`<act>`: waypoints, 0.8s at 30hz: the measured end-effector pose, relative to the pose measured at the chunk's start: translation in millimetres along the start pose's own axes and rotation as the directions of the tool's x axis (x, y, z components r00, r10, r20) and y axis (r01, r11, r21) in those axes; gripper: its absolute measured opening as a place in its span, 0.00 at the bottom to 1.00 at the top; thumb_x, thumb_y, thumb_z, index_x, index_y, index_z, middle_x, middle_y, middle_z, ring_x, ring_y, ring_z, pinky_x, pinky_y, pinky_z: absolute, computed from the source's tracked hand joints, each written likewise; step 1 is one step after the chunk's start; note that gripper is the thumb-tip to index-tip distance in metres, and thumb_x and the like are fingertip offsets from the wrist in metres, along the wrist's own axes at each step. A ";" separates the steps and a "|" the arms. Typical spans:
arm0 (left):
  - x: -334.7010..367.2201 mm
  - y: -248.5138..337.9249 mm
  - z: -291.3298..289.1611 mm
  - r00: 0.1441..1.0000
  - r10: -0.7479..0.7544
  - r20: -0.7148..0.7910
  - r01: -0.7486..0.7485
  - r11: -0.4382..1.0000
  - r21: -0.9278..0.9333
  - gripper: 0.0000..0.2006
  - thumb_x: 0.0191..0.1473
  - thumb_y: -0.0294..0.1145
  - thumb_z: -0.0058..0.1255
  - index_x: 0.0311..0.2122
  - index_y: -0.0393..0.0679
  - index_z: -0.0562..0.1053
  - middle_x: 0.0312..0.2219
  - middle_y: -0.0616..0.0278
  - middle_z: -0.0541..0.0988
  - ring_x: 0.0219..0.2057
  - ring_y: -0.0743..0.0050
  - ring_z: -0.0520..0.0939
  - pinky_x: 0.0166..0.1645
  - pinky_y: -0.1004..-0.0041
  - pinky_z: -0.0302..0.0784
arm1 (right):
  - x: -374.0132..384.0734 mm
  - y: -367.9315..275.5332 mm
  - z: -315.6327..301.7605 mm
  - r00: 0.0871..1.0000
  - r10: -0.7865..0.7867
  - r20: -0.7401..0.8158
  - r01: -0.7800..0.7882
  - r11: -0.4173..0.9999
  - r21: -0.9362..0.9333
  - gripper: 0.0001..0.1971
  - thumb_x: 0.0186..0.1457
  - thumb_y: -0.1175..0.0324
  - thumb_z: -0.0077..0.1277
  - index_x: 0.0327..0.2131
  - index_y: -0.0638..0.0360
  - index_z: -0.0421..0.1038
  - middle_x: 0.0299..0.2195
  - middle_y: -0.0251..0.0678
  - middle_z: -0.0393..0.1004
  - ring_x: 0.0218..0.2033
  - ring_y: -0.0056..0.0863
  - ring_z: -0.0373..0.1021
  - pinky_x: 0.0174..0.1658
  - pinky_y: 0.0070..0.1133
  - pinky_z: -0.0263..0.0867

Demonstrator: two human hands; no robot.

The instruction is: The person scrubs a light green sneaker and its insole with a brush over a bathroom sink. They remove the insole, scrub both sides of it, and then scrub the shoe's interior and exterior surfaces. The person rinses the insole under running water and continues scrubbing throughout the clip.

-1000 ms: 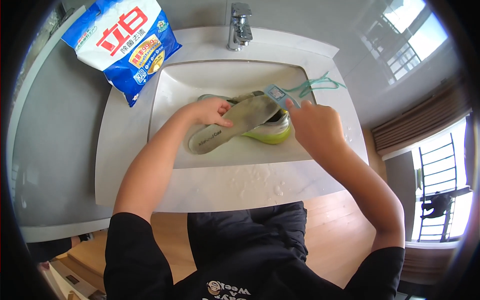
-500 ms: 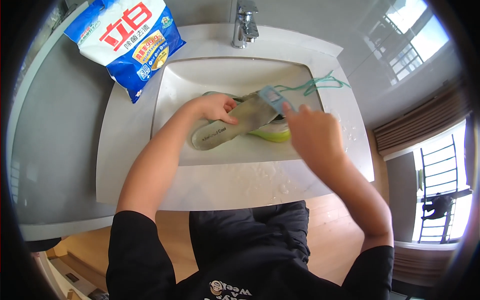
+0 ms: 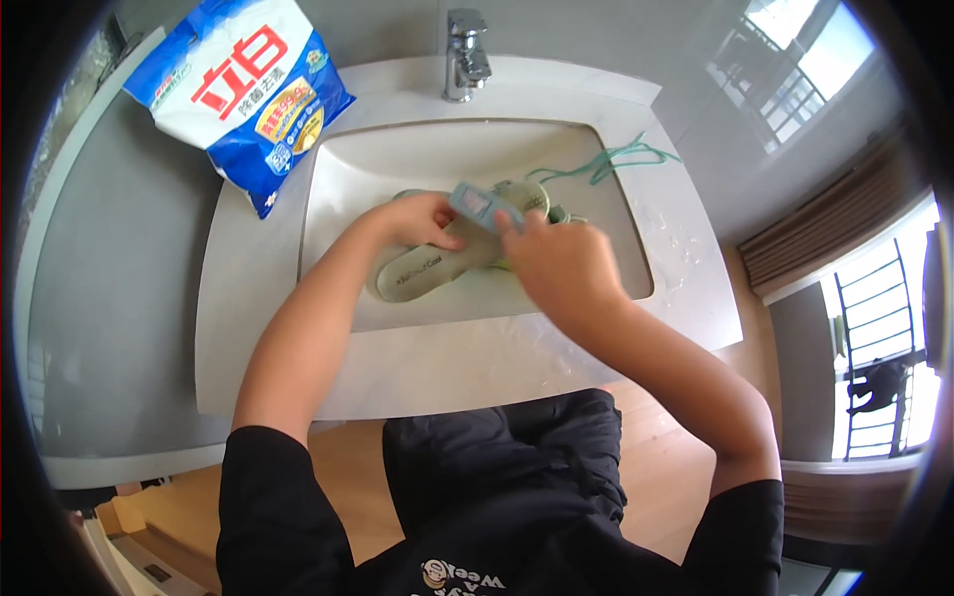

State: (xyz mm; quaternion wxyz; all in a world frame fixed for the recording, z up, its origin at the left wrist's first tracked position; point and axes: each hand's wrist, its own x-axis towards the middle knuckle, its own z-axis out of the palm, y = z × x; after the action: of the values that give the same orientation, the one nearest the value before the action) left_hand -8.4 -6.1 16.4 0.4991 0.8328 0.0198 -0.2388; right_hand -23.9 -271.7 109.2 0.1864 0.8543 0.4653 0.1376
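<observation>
A pale green shoe insole (image 3: 409, 274) lies at a slant in the white sink (image 3: 343, 159), its heel end toward the near left. My left hand (image 3: 422, 221) grips it at its left edge, thumb on top. My right hand (image 3: 566, 260) is closed round a light blue scrubbing brush (image 3: 475, 205), which lies across the insole's middle, close to my left fingers. Under the insole is a green shoe (image 3: 564, 216), mostly hidden by the insole and my right hand. Thin teal laces (image 3: 611, 164) trail over the sink's right rim.
A chrome tap (image 3: 465, 60) stands behind the sink. On the counter's back left corner leans a blue and white washing powder bag (image 3: 248, 109). Water drops wet the counter (image 3: 671, 238) at the right. A grey wall panel (image 3: 119, 258) borders the left side.
My right hand has moved the brush left along the insole, from its far end to its middle. My left hand keeps its grip. The view has shifted slightly.
</observation>
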 end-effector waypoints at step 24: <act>9.2 -12.2 3.0 0.996 0.032 -0.088 -0.024 0.996 0.089 0.26 0.53 0.30 0.71 0.55 0.34 0.74 0.47 0.55 0.85 0.48 0.69 0.84 0.54 0.69 0.77 | -10.3 24.5 -18.7 0.983 0.005 -0.185 -0.008 1.000 -0.016 0.15 0.58 0.69 0.54 0.50 0.50 0.77 0.32 0.33 0.79 0.27 0.30 0.81 0.25 0.24 0.73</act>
State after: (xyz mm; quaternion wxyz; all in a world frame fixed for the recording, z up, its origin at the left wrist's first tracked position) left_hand -4.7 -4.4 1.4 0.4640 0.8639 0.0199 -0.1948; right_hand -18.7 -289.1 136.2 0.1488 0.8377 0.4768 0.2208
